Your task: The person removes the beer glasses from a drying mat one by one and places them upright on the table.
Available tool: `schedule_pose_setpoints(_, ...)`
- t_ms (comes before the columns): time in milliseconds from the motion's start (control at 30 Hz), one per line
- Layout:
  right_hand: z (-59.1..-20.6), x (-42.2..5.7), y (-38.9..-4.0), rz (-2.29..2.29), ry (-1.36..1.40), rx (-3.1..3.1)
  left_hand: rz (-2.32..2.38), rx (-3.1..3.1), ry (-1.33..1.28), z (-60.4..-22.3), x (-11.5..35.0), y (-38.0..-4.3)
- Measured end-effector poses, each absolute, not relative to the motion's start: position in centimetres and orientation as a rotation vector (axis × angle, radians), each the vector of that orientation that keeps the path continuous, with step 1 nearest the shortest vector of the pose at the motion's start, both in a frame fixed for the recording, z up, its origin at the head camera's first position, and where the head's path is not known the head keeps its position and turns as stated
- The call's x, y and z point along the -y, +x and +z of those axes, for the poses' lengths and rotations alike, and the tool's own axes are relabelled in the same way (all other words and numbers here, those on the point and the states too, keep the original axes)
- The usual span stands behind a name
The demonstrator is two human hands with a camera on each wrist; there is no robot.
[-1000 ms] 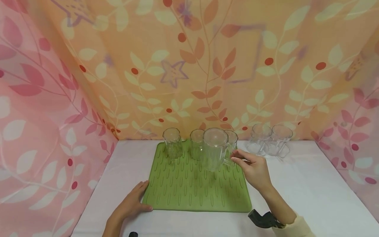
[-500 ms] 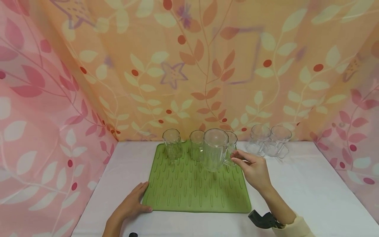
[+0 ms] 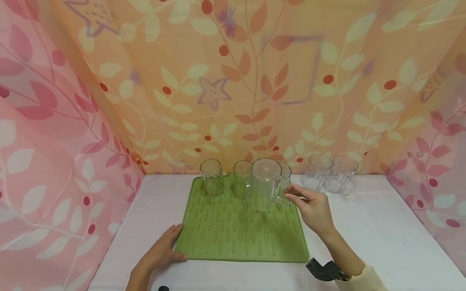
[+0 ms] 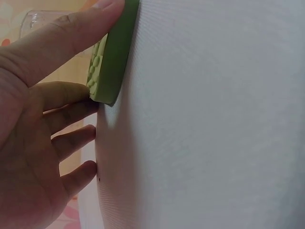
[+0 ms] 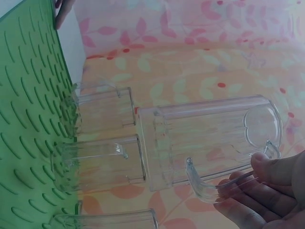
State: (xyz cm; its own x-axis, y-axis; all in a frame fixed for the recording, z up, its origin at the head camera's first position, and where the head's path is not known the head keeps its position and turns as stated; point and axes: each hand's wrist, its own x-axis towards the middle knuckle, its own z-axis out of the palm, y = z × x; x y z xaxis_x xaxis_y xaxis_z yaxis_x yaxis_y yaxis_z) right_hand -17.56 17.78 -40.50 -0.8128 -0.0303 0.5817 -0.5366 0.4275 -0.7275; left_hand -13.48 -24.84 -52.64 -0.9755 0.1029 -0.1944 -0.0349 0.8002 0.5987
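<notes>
In the head view my right hand [image 3: 314, 211] pinches the handle of a clear glass mug [image 3: 265, 186], which hangs above a green ridged mat [image 3: 240, 240]. The right wrist view shows the thumb and fingers of this hand [image 5: 269, 193] at the handle of the mug [image 5: 209, 138], its body apart from the mat [image 5: 24, 119]. My left hand [image 3: 163, 248] lies at the mat's front left corner. There, in the left wrist view, the thumb touches the mat's side [image 4: 116, 57] while the other fingers [image 4: 76, 143] extend fairly straight beside it.
Along the mat's back edge stand a left glass mug [image 3: 212, 178], a middle mug [image 3: 241, 180] and a right mug [image 3: 285, 173], partly hidden by the held one. Two more mugs [image 3: 319, 171] are on the white tabletop [image 3: 367, 226] at right. Patterned cloth [image 3: 233, 101] hangs behind.
</notes>
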Motion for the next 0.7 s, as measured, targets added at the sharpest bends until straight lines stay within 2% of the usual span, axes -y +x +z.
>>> schedule_pose_setpoints(700,-40.11,-18.01,-18.2,1.306,0.549,2.174,0.893,-2.743,0.09,-52.39,25.28,-13.55)
